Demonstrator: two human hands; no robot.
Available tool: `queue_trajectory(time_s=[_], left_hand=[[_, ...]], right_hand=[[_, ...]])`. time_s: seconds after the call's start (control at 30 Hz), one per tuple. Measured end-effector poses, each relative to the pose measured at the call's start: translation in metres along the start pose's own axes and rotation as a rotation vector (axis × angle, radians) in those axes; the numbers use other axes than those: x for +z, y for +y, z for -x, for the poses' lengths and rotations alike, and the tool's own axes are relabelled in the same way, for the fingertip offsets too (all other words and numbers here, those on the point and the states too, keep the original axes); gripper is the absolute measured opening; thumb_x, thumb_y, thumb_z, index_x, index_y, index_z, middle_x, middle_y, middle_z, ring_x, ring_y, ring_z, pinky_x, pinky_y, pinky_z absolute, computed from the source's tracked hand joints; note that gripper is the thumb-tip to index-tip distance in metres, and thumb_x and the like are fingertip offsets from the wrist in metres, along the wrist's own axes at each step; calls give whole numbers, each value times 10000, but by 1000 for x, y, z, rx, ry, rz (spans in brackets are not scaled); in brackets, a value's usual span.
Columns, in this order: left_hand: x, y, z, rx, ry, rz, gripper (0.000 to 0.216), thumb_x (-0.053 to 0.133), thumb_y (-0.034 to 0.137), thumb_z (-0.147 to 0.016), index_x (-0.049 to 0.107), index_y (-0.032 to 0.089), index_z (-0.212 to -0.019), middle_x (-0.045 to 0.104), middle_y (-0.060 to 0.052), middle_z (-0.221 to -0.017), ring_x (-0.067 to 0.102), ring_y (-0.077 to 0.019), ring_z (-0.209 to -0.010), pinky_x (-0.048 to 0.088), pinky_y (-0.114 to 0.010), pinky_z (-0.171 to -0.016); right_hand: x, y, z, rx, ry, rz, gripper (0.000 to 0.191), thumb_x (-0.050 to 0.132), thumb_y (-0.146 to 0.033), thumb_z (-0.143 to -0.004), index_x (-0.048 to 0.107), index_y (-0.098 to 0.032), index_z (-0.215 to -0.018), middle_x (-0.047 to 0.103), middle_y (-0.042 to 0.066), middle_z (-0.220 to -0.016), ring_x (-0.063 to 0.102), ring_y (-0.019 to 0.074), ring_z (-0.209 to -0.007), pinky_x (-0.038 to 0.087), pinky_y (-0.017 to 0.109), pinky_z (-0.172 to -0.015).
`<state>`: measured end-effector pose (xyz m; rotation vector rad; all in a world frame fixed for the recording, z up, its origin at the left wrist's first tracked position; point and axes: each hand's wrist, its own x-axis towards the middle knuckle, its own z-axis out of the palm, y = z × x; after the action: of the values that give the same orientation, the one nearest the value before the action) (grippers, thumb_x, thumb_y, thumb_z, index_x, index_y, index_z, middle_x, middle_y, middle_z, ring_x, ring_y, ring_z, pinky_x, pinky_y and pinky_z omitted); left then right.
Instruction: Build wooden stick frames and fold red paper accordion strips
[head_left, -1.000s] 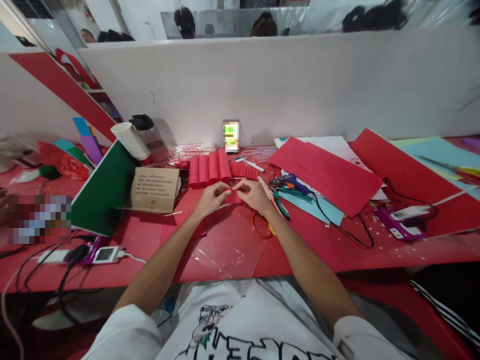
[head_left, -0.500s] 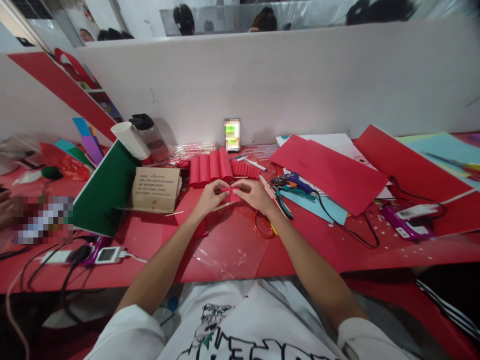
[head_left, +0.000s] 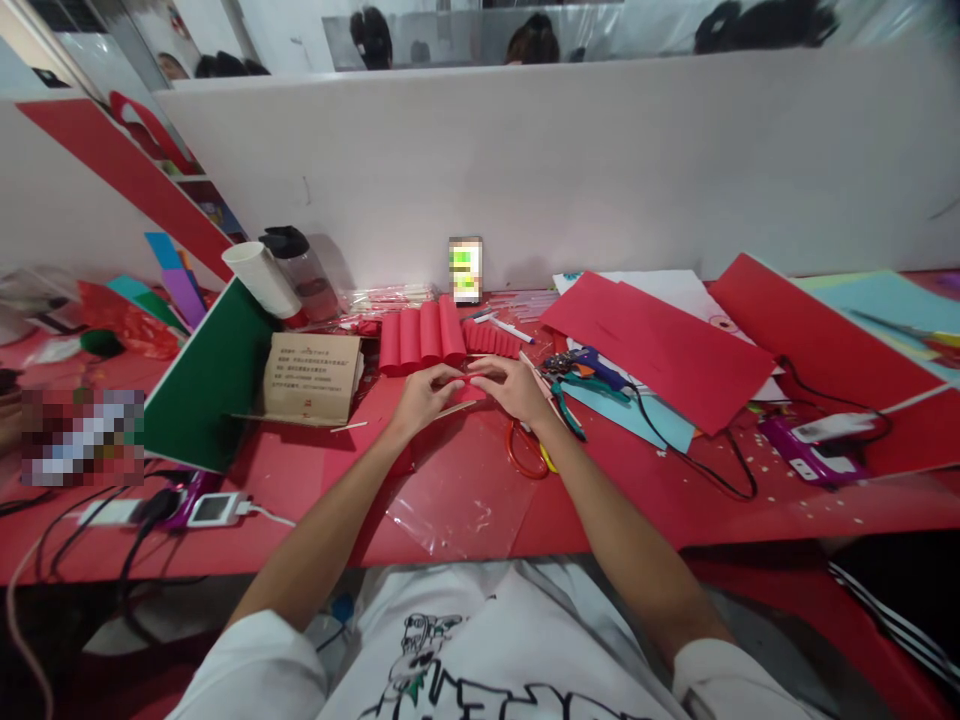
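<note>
Above the middle of the red tabletop (head_left: 480, 530), my left hand (head_left: 424, 396) and my right hand (head_left: 513, 386) face each other with fingers curled. Between their fingertips is a small piece of red paper (head_left: 466, 381), apparently rolled narrow; the fingers cover part of it. A thin pale stick (head_left: 459, 408) lies just below the hands. Behind them sits a row of several large red paper rolls (head_left: 421, 336), with slimmer red paper rolls (head_left: 493, 339) to its right. Scissors with red-orange handles (head_left: 527, 452) rest beside my right wrist.
Teal-handled pliers (head_left: 568, 412) and a blue glue gun (head_left: 600, 368) lie right of my hands. Red paper sheets (head_left: 660, 340) are farther right. A cardboard box (head_left: 311, 380), a green board (head_left: 210, 385) and a bottle (head_left: 304, 275) stand left. A phone (head_left: 466, 270) leans on the partition.
Both hands have shifted very slightly to the right, still holding the red paper between their fingertips. The surrounding things stay where they were.
</note>
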<state>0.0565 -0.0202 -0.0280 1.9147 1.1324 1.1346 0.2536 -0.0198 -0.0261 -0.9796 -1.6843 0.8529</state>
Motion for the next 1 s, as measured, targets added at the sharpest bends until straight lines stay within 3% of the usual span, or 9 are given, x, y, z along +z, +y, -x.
queue_trajectory(time_s=[0.2,0.6,1.0], left_hand=[[0,4,0,1,11,30,201,693,325,-845,773,178,-956,785,-60,-942,712,-191,-835,541,-305,-794],[-2,9,1,-30,21,19,205,679,339,-854,785,183,-933,793,-61,-938,724,-206,-840,556,-329,-813],[-1,9,3,44,-12,-100,189,612,325,-893,722,174,-925,760,-55,-911,684,-174,-811,521,-286,-758]], right_hand=[[-5,-8,0,-51,3,119,114,670,-257,-847,761,-203,-889,773,44,-915,704,196,-867,528,318,-850],[-5,-6,0,-25,-5,42,121,693,-272,-828,776,-199,-876,781,51,-908,714,205,-857,538,322,-825],[-5,-1,-1,7,-47,31,136,686,-280,-827,778,-190,-872,784,55,-889,720,204,-838,549,323,-799]])
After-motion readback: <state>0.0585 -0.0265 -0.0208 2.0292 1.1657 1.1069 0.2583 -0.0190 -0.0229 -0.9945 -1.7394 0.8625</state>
